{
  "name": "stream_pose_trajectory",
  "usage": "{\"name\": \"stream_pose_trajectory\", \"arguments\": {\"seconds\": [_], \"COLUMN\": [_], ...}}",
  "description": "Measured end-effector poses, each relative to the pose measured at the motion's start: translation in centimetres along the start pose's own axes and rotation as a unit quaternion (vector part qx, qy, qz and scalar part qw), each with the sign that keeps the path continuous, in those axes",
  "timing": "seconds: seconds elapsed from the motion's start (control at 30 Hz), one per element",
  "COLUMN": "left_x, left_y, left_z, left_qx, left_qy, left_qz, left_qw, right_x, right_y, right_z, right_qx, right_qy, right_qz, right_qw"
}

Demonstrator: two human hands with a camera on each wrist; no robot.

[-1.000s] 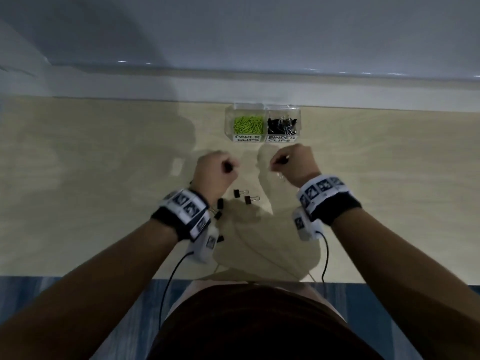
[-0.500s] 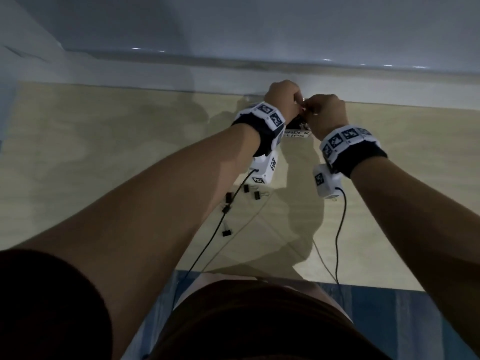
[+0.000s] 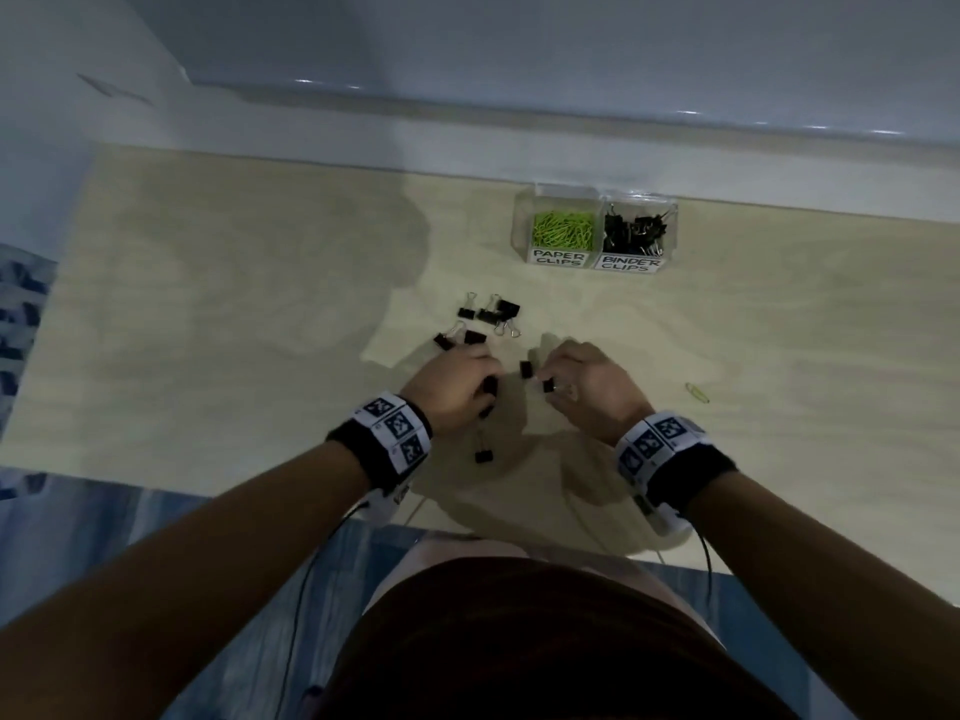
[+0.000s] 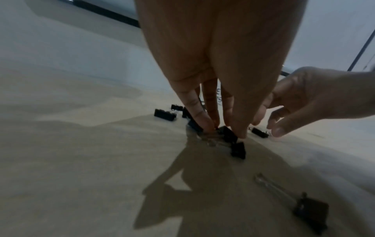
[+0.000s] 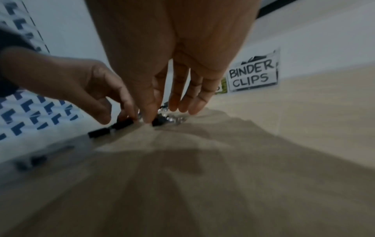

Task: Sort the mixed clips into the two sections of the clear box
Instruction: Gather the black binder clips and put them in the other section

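The clear box (image 3: 595, 197) stands at the back of the table, with green paper clips (image 3: 563, 229) in its left section and black binder clips (image 3: 635, 232) in its right. Several loose binder clips (image 3: 488, 317) lie in front of it. My left hand (image 3: 488, 388) reaches down and pinches a black binder clip (image 4: 228, 135) between thumb and fingers on the table. My right hand (image 3: 550, 391) hangs over another binder clip (image 5: 159, 122); its thumb (image 5: 147, 117) touches beside it and the fingers stay loosely apart. A further clip (image 3: 526, 370) lies between the hands.
One green paper clip (image 3: 697, 392) lies alone to the right of my right hand. A binder clip (image 3: 483, 454) sits near the table's front edge under my left wrist. The wall skirting (image 3: 519, 142) runs right behind the box. Cables hang from both wristbands.
Both hands have come back from over the box's binder section to the loose clips near the table's front. The clips they held a second ago are gone from the fingers.
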State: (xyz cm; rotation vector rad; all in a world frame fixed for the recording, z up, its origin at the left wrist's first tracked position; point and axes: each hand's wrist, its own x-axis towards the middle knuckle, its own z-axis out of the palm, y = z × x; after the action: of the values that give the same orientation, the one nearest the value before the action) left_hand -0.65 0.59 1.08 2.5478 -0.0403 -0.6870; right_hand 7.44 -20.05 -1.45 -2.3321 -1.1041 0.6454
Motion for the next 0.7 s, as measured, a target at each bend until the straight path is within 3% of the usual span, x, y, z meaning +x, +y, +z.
{"name": "stream_pose_trajectory", "arguments": {"seconds": [0.13, 0.3, 0.43, 0.57, 0.7], "left_x": [0.5, -0.7, -1.8, -1.9, -1.7], "left_y": [0.5, -0.3, -1.4, -1.6, -2.0], "left_z": [0.9, 0.5, 1.5, 2.3, 2.9], "left_qx": [0.032, 0.022, 0.031, 0.077, 0.099], "left_qy": [0.028, 0.097, 0.058, 0.029, 0.029], "left_qz": [-0.001, 0.025, 0.094, 0.099, 0.128], "left_qw": [0.999, 0.995, 0.993, 0.992, 0.986], "right_x": [-0.1, -0.5, 0.5, 1.2, 0.7], "right_y": [-0.4, -1.0, -2.0, -1.8, -0.9], "right_z": [1.4, 0.5, -0.2, 1.2, 2.1], "right_qx": [-0.036, -0.019, -0.002, -0.05, -0.096], "right_qy": [0.042, 0.086, 0.076, 0.014, 0.04], "right_qz": [-0.039, -0.02, -0.031, -0.077, -0.103], "right_qw": [0.998, 0.996, 0.997, 0.996, 0.989]}}
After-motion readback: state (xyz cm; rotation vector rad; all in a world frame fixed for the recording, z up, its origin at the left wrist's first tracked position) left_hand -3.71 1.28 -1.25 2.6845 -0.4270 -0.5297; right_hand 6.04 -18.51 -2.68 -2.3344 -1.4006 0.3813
